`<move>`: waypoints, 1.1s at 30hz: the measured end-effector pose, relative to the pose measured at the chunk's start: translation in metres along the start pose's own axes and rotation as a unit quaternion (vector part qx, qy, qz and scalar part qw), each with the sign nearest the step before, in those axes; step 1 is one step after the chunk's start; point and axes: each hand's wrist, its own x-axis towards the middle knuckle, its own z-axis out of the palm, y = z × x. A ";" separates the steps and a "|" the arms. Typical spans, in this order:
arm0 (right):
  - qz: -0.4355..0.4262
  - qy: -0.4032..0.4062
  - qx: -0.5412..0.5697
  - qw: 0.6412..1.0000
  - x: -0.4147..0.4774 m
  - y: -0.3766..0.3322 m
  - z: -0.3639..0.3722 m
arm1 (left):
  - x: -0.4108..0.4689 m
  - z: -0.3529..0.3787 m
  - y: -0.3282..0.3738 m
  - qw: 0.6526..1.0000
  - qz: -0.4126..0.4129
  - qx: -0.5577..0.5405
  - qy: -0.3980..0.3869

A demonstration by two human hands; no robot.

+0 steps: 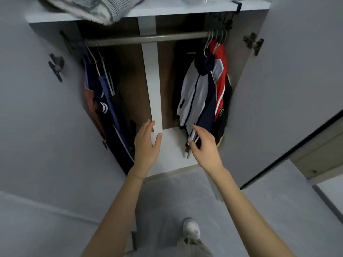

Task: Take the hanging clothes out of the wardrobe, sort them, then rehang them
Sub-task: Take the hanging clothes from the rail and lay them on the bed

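While my left hand (146,144) hovers spread and empty, I cannot tell whether my right hand (204,146) pinches the navy-and-white zipped jacket (196,97) hanging at the grey metal rail's (130,40) right end, where a low tug may unhook it.

A white and navy zip-front jacket (196,93) is shown, its navy sleeve edged with white stripes. A red jacket banded in white (220,76), a navy garment with white stripes (109,108) and an orange garment (89,97) are also depicted. Grey-and-white stripes are seen on the folded cloth (96,8). The wardrobe doors (278,89) are rendered pale grey, the back panel (133,71) brown, the shoe (191,229) white, the trousers (193,245) beige.
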 end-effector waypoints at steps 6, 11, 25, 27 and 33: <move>-0.064 -0.068 0.004 0.996 0.101 0.002 0.007 | 0.070 0.009 -0.008 0.997 -0.044 -0.009 0.062; -0.106 -0.102 0.004 0.989 0.165 -0.001 0.017 | 0.116 0.003 -0.021 0.991 -0.071 -0.022 0.108; -0.113 -0.127 0.019 0.985 0.266 -0.038 0.062 | 0.250 -0.061 -0.082 0.985 -0.077 0.005 0.152; -0.120 -0.125 0.022 0.985 0.275 -0.045 0.069 | 0.263 -0.066 -0.087 0.986 -0.092 -0.011 0.140; -0.118 -0.117 0.021 0.986 0.289 -0.055 0.081 | 0.302 -0.075 -0.096 0.972 -0.164 -0.091 0.141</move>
